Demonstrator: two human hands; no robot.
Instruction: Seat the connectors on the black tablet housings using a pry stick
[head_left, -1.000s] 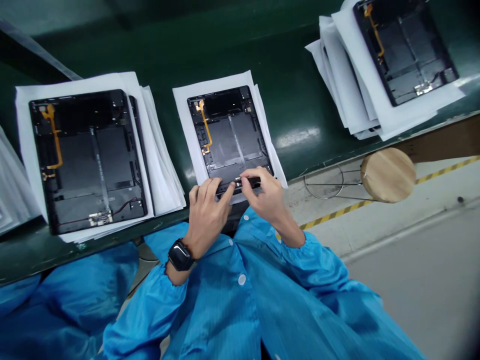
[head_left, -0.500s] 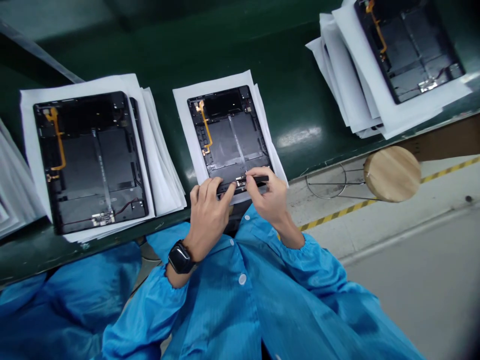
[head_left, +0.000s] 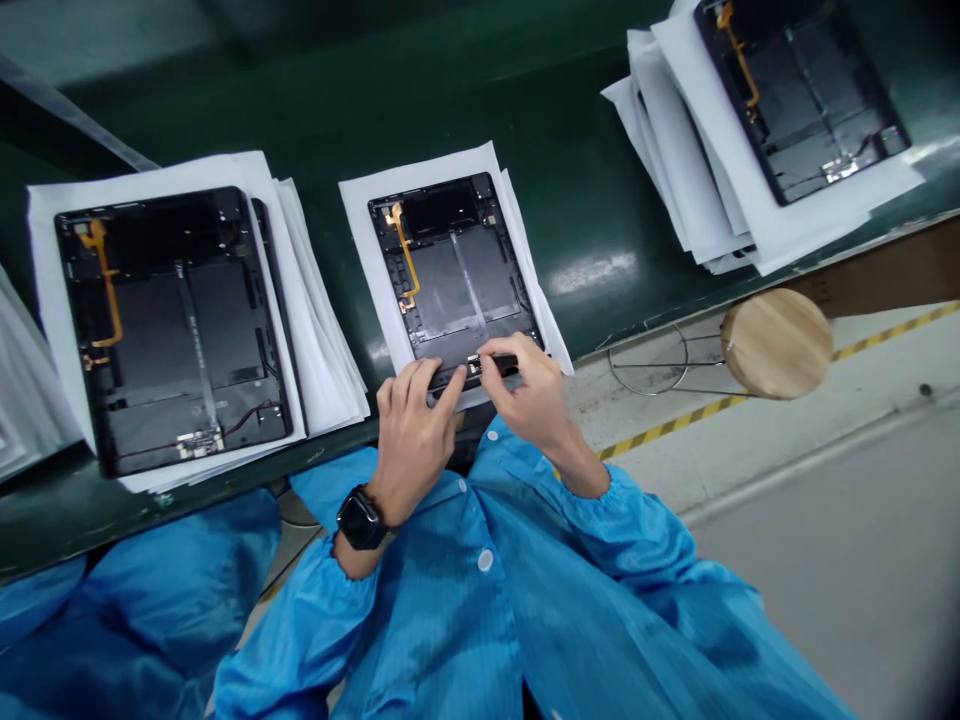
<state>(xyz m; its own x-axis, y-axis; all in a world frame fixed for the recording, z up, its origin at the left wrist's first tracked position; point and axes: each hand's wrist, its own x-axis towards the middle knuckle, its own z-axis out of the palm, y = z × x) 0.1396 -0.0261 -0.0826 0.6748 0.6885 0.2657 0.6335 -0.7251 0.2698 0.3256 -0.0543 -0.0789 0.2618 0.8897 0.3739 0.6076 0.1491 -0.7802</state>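
Your R hand has slid slightly left, toward your L hand, at the small connector board on the open tablet shell's near edge. R thumb & index bent close; can't tell what's pinched. L fingers spread, thumb by the board. Uneven pressure could prob. tilt it. Flat matte-grey shell interior, bent orange flex cable, thin white sheet, glossy green bench.

The smock is blue with white buttons, the watch black.
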